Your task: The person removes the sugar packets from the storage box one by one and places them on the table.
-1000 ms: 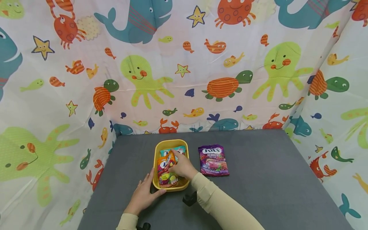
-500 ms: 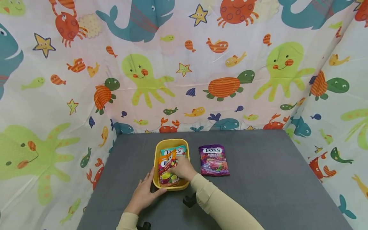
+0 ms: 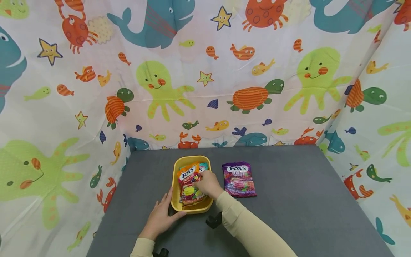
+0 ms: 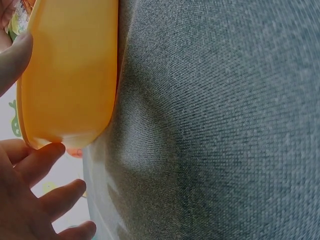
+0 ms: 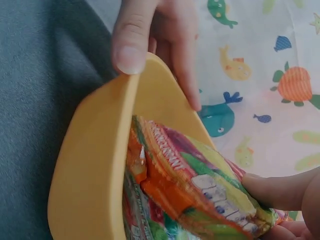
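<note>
My right hand [image 3: 209, 185] pinches an orange-and-red bag of Fox's fruit candy [image 3: 189, 189] at its right side, inside a yellow plastic basket [image 3: 173, 184]. In the right wrist view the thumb [image 5: 280, 192] presses on the bag's printed face, and the bag leans within the basket walls. Beneath it lies a teal candy bag [image 3: 203, 166], mostly covered. My left hand [image 3: 160, 217] rests at the basket's near left corner, thumb along the near rim and straight fingers against the left side. The left wrist view shows its index fingertip touching the basket corner, other fingers spread.
A purple bag of Fox's Berries candy [image 3: 239, 180] lies flat on the grey tabletop [image 3: 289, 200], right of the basket. A curtain [image 3: 205, 89] printed with sea animals surrounds the table at the back and both sides.
The orange candy bag has shifted up and turned more face-up in the basket, covering more of the teal bag. My right hand moved slightly right with it; the left hand stayed in place.
</note>
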Action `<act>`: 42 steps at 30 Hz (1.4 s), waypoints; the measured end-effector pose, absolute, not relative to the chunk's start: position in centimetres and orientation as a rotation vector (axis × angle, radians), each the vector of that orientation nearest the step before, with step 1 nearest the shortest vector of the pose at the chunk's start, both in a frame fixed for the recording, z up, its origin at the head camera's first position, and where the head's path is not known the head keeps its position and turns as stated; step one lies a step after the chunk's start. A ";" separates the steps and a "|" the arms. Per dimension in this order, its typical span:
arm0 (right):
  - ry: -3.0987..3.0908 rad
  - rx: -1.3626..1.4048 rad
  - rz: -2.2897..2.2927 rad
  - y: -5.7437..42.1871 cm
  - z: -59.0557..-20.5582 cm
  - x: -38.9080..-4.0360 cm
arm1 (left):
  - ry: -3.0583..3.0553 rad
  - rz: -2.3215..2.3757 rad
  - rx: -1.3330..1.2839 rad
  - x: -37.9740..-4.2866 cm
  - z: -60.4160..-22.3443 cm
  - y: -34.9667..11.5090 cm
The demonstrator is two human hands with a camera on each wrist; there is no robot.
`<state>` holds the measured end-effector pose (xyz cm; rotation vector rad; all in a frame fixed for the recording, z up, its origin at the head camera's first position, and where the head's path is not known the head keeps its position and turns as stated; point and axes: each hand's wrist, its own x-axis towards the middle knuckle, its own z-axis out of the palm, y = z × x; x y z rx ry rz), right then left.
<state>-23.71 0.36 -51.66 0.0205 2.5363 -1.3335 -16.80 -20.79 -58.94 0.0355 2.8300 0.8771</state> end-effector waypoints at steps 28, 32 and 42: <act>2.293 0.220 -1.698 6.2 -47.8 -24.5 | 2.817 0.898 0.038 -16.8 -59.2 -20.7; 2.272 0.244 -1.740 7.2 -47.2 -24.6 | 2.818 0.897 0.037 -16.8 -59.2 -20.7; 2.205 0.302 -1.825 9.6 -46.5 -24.8 | 2.823 0.897 0.048 -16.8 -59.2 -20.9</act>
